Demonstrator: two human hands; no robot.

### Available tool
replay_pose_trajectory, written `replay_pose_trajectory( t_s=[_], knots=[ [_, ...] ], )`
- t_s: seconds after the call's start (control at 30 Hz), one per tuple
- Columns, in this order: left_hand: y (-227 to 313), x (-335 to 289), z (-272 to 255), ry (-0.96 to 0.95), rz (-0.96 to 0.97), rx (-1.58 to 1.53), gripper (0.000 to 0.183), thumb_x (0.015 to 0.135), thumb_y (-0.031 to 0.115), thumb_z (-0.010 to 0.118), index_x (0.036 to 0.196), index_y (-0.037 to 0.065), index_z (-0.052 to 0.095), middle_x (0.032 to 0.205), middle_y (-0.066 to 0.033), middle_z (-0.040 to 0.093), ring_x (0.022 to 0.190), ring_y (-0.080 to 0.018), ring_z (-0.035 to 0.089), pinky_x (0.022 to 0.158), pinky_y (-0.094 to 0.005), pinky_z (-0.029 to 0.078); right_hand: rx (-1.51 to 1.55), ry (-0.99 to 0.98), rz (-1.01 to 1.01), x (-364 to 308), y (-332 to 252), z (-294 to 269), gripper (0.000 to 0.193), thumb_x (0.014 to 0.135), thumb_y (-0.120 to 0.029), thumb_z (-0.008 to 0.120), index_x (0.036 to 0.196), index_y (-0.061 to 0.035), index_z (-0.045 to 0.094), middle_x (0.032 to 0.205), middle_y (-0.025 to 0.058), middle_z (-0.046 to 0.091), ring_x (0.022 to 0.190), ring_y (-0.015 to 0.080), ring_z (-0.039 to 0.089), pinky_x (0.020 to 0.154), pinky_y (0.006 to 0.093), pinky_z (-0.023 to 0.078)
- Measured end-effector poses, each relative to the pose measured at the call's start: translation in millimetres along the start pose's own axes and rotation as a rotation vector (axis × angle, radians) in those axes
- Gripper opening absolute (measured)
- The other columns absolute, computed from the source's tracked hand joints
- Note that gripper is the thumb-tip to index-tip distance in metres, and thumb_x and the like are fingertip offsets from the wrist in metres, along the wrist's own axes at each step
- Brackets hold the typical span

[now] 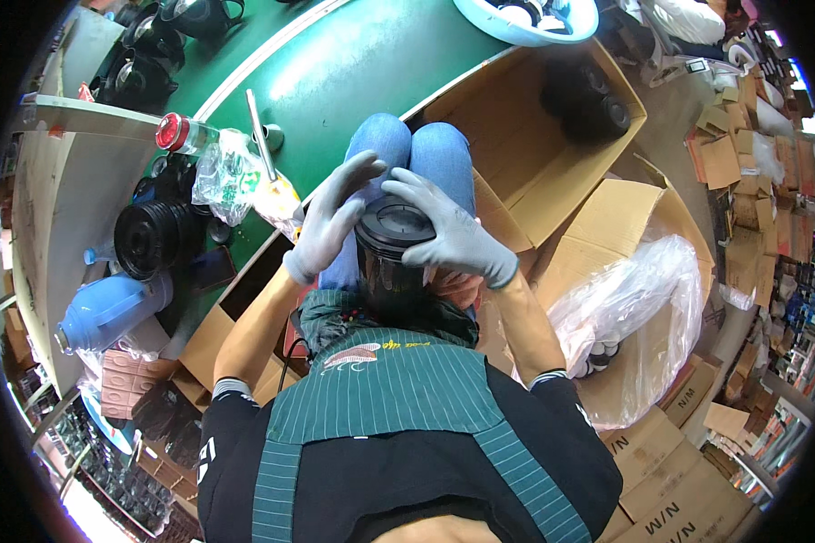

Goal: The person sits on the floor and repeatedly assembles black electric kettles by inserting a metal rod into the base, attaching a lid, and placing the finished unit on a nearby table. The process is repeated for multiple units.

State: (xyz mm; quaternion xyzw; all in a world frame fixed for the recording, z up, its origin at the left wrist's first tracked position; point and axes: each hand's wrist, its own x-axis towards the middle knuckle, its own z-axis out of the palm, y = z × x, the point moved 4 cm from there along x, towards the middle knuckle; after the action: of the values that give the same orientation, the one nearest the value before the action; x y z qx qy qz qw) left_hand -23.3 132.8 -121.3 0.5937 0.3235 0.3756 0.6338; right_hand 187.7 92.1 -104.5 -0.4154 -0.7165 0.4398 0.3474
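Note:
A black jar (391, 282) with a round black lid (395, 223) stands upright on my lap. My right hand (451, 226), in a grey glove, curves around the right side of the lid, thumb at the near edge and fingers at the far edge. Beside the lid's left side is my left hand (330, 222), also gloved in grey. Its fingers are stretched out and apart, and the palm faces the jar. Whether the left thumb touches the lid I cannot tell.
An open cardboard box (552, 136) with dark round items stands ahead right. Another box holds clear plastic wrap (634, 290). On the green table (335, 81) are a red-lidded jar (183, 134), a plastic bag (226, 176), stacked black lids (145, 240) and a blue basin (534, 25).

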Motion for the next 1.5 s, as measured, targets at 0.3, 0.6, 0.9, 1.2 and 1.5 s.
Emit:
replay_pose_trajectory(
  t_s=[0.3, 0.6, 0.9, 1.2, 1.5],
  knots=[
    [-19.5, -42.0, 13.2, 0.037, 0.070, -0.055, 0.145, 0.071, 0.045, 0.096, 0.174, 0.004, 0.003, 0.174, -0.0226, 0.029, 0.161, -0.0358, 0.031, 0.132, -0.0480, 0.025, -0.406, -0.265, -0.174, 13.6, -12.9, 14.0, 0.069, 0.084, -0.046, 0.082, 0.139, -0.0060, 0.068, 0.131, 0.0266, 0.065, 0.121, 0.0448, 0.066, 0.104, 0.0508, 0.054],
    [-17.3, -37.6, 40.7, -0.004, 0.156, 0.138, 0.169, 0.053, 0.040, 0.106, 0.172, 0.001, -0.007, 0.177, -0.0237, 0.017, 0.164, -0.0364, 0.021, 0.133, -0.0489, 0.020, -0.157, -0.067, -0.093, 1.3, -3.9, -3.6, 0.092, 0.075, -0.054, 0.090, 0.138, 0.0053, 0.061, 0.117, 0.0286, 0.067, 0.112, 0.0472, 0.066, 0.101, 0.0505, 0.052],
    [-1.9, -43.2, 63.8, -0.011, 0.040, -0.016, 0.152, 0.056, 0.021, 0.088, 0.175, 0.007, -0.006, 0.178, -0.0221, 0.019, 0.162, -0.0356, 0.028, 0.133, -0.0491, 0.023, -0.269, -0.131, 0.008, -25.5, -47.1, 0.7, 0.071, 0.084, -0.051, 0.080, 0.135, -0.0045, 0.065, 0.117, 0.0217, 0.064, 0.111, 0.0394, 0.066, 0.095, 0.0511, 0.054],
    [73.4, -56.8, 101.5, -0.421, 0.248, 0.382, 0.123, 0.056, 0.036, 0.104, 0.155, -0.003, 0.042, 0.161, -0.0302, 0.045, 0.145, -0.0461, 0.052, 0.122, -0.0530, 0.042, -0.055, 0.086, -0.050, -38.2, -27.2, -36.9, 0.027, 0.102, -0.032, 0.067, 0.092, -0.0073, 0.069, 0.085, 0.0098, 0.067, 0.074, 0.0224, 0.064, 0.072, 0.0399, 0.053],
    [48.9, -43.3, 61.6, -0.395, 0.207, 0.161, 0.086, 0.057, 0.042, 0.105, 0.126, 0.009, 0.068, 0.160, -0.0255, 0.050, 0.152, -0.0477, 0.045, 0.124, -0.0554, 0.037, 0.871, 0.249, 0.156, -75.0, 8.1, 4.8, 0.052, 0.115, -0.043, 0.054, 0.141, 0.0011, 0.066, 0.132, 0.0109, 0.074, 0.122, 0.0162, 0.068, 0.113, 0.0335, 0.051]
  ],
)
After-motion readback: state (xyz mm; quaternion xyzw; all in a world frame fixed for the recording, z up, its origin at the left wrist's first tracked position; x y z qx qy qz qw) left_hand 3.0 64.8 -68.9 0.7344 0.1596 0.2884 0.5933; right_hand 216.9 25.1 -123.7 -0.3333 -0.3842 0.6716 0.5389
